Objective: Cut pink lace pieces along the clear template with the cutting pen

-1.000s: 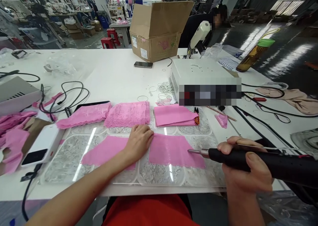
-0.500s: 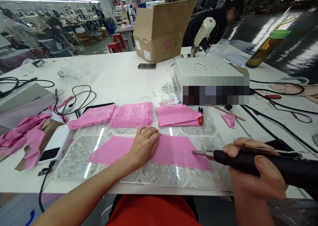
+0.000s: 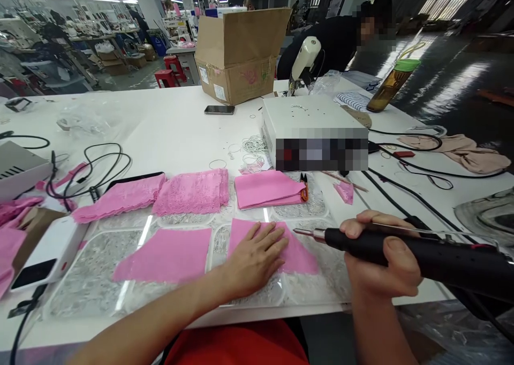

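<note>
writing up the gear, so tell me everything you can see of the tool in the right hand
The tool has a long black handle, a slim silvery nose tapering to a point, and a thin rod along its top. The right hand grips it nearly level, nose leftward, by the slanted edge of the pink piece. Whether the tip touches cloth, I can't tell.

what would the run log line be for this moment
left hand: flat on right pink panel | right hand: holding black pen-like tool | left pink panel: untouched on clear mat
</note>
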Tool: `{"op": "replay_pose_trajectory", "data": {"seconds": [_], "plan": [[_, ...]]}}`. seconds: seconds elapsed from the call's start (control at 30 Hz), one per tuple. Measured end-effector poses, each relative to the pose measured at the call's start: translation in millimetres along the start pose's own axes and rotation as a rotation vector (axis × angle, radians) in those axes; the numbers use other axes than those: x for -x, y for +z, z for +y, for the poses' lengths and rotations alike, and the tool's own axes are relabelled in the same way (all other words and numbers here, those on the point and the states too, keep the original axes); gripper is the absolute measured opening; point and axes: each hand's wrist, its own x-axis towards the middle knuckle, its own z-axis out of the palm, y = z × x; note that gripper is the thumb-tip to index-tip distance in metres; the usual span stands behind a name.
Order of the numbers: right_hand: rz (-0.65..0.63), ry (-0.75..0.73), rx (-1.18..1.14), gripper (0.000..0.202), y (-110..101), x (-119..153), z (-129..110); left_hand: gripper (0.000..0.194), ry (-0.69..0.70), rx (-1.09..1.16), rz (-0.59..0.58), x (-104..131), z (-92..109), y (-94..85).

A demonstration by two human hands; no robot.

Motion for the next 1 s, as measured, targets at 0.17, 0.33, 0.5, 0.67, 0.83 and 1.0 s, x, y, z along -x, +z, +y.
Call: {"op": "replay_pose_trajectory", "data": {"seconds": [0.17, 0.33, 0.5, 0.67, 0.83, 1.0], "plan": [[-0.053, -0.009, -0.006, 0.017, 6.1, 0.9, 10.5, 0.042, -0.005, -0.001, 0.009, 1.4, 0.4, 0.5], [-0.094, -0.017, 0.038, 0.015, 7.5, 4.1, 17.9, 0.043, -0.006, -0.012, 0.002, 0.9, 0.1, 2.7], [-0.124, -0.029, 0.030, 0.016, 6.8, 4.7, 20.2, 0.043, -0.009, -0.015, -0.004, 1.6, 0.2, 5.1], [-0.132, -0.011, 0.032, 0.016, 8.4, 5.6, 20.7, 0.042, -0.004, -0.010, 0.014, 1.3, 0.5, 4.2], [-0.137, -0.009, 0.026, 0.014, 10.3, 5.6, 22.1, 0.041, 0.000, -0.006, 0.037, 1.1, 0.0, 3.9], [-0.179, -0.005, 0.024, 0.011, 7.7, 5.0, 21.4, 0.040, -0.001, -0.006, 0.046, 0.6, -0.2, 4.6]]}}
